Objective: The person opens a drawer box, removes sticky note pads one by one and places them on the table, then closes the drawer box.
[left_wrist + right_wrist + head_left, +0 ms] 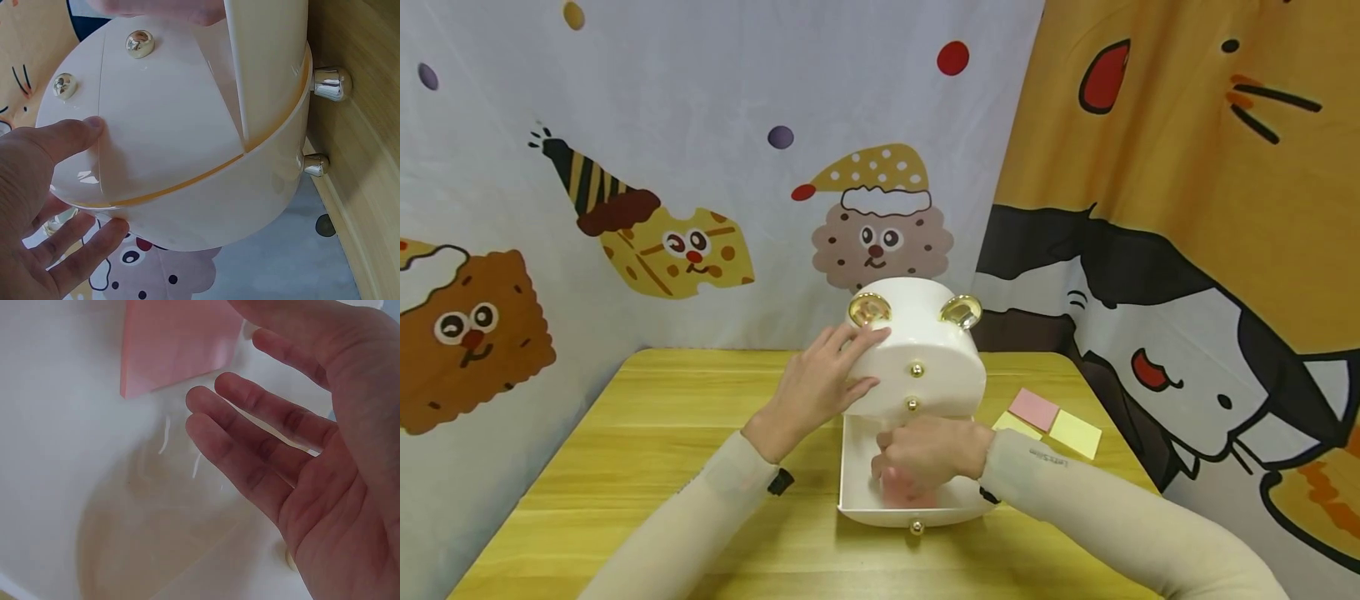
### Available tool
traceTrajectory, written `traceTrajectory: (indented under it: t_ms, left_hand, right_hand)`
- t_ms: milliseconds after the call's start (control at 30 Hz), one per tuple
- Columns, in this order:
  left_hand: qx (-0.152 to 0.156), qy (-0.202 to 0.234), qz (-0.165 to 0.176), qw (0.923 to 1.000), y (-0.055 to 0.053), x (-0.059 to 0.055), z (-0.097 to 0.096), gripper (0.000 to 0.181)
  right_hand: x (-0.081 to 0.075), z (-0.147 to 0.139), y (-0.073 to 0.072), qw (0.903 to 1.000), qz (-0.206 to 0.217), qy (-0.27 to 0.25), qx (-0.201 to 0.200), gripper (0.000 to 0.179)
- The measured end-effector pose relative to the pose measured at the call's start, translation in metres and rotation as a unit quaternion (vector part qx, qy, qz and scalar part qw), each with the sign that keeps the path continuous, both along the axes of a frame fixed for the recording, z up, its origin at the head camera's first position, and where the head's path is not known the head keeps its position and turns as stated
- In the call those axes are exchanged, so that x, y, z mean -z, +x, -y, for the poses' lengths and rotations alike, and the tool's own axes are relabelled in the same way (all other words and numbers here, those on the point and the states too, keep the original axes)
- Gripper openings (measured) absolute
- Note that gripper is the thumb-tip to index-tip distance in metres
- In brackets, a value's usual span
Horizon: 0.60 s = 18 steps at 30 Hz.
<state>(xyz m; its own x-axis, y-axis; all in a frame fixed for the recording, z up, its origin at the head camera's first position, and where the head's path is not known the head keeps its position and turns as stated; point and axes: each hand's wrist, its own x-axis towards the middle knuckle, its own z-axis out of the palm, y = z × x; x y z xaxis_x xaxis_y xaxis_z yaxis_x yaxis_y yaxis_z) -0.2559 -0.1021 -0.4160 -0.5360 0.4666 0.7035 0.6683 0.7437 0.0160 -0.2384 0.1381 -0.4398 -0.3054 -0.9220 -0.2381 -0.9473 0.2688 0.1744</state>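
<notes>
A white rounded desktop drawer cabinet [925, 321] with gold ears and gold knobs stands on the table. Its bottom drawer [851, 487] is pulled out toward me. My left hand [816, 387] rests on the cabinet's left edge: the thumb [78, 134] touches the front, and fairly straight fingers lie along the side. Inside the drawer, my right hand [928, 450] is over a pink sticky note pad [910, 492]. In the right wrist view, its fingers [250, 453] are spread below the pink pad, apart from it. The thumb overlaps the pad there, its tip out of frame; contact is unclear.
On the table right of the cabinet lie a pink sticky note pad [1034, 409] and two yellow ones, one yellow pad [1075, 434] in full sight, the other partly behind the right arm. A cartoon-printed curtain [700, 83] hangs behind the wooden table [700, 417].
</notes>
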Motion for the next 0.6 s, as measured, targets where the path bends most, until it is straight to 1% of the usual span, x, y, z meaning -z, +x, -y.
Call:
traceTrajectory:
  t_ms: [100,200,300,400,600]
  left_hand:
    - [-0.001,-0.001,0.002,1.0000,-0.0005,0.0005,-0.0002,0.077]
    - [-0.001,0.000,0.001,1.0000,-0.0009,0.0007,0.0001,0.077]
    - [0.001,0.001,-0.003,1.0000,-0.0012,0.0005,0.0002,0.078]
    - [0.000,0.000,-0.003,1.0000,-0.0007,-0.0001,0.0006,0.077]
    - [-0.003,-0.002,0.001,1.0000,0.0002,-0.0001,0.0010,0.076]
  right_hand:
    - [0.0004,0.0010,0.0009,1.0000,0.003,0.003,0.001,0.035]
    - [0.0013,0.0017,0.0013,0.9999,-0.003,0.008,0.006,0.039]
    - [0.0026,0.0023,0.0027,0.9997,-0.015,0.019,0.007,0.042]
    - [0.0038,0.0032,0.0046,0.9992,-0.027,0.029,0.010,0.049]
    - [0.0035,0.0051,0.0077,0.9985,-0.039,0.034,0.019,0.054]
